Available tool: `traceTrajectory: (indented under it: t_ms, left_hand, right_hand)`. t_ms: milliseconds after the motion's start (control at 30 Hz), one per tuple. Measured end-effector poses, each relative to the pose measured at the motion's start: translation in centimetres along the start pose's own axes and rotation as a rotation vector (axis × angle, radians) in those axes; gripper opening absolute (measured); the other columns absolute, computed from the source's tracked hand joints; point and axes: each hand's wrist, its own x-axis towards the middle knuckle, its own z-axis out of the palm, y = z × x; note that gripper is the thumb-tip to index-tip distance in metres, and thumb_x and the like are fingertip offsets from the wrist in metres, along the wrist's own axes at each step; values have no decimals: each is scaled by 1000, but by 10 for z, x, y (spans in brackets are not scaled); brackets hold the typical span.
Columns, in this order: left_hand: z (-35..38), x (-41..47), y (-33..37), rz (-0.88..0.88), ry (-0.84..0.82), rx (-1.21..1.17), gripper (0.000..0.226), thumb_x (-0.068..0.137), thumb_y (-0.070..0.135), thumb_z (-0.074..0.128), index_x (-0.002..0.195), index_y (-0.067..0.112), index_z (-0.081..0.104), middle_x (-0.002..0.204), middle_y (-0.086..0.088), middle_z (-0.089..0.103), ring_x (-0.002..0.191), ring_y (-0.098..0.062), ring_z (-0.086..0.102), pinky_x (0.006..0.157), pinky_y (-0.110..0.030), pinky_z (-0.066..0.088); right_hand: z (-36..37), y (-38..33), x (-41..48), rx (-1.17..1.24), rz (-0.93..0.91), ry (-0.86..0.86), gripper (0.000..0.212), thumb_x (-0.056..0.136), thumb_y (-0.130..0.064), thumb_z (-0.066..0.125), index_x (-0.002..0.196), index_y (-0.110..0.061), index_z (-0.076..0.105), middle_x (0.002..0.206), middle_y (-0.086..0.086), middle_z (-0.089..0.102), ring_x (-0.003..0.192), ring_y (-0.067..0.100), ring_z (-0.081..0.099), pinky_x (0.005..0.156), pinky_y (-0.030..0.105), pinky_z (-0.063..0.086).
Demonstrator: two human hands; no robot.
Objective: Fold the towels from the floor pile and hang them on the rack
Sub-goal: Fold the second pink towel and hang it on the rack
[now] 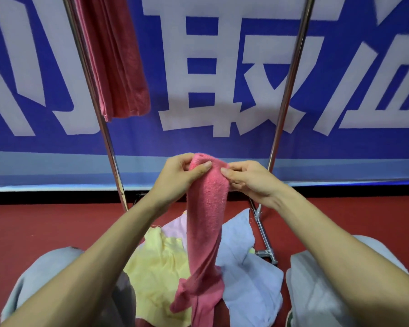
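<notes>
**Pink towel (206,220) pinched before the rack (291,83)**

A blue banner (222,145) spans behind the rack. At the rack's foot lies the floor pile (156,263). A folded towel (118,62) hangs by the rack's left pole. Before the rack the pink towel dangles, its top pinched between the thumbs and fingers of the left hand (177,175) and right hand (250,178).

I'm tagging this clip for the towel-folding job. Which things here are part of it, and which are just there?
Part of the job: pink towel, pinched at its top by left hand and right hand; yellow towel and blue towel in the floor pile; rack; hanging towel on it.
Just there: banner; floor.
</notes>
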Motion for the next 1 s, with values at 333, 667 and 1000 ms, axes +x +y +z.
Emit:
traceTrajectory:
  t_ms: [333,667,1000]
  left_hand:
    - [-26,48,105,123,106,22,9,93,22,59,88,18,65,63,17,66,56,7,56,54,-12,44]
    - [-35,71,218,339,208,17,7,92,22,61,89,24,67,70,15,66,56,6,59,50,-13,45]
    - [-22,71,227,326,297,-127,13,92,27,60,83,23,69,65,15,66,54,3,58,53,-16,46]
  right_hand:
    - [9,-133,3,-41,-368,211,8,83,-8,70,91,-6,68,83,7,68,73,14,67,64,22,55]
    - [15,-241,-1,-72,-701,346,18,85,-18,68,96,-4,69,84,7,70,76,15,66,70,29,55]
    - [8,-257,-2,-151,-728,398,26,82,-22,71,100,-4,68,85,4,70,73,9,67,63,19,54]
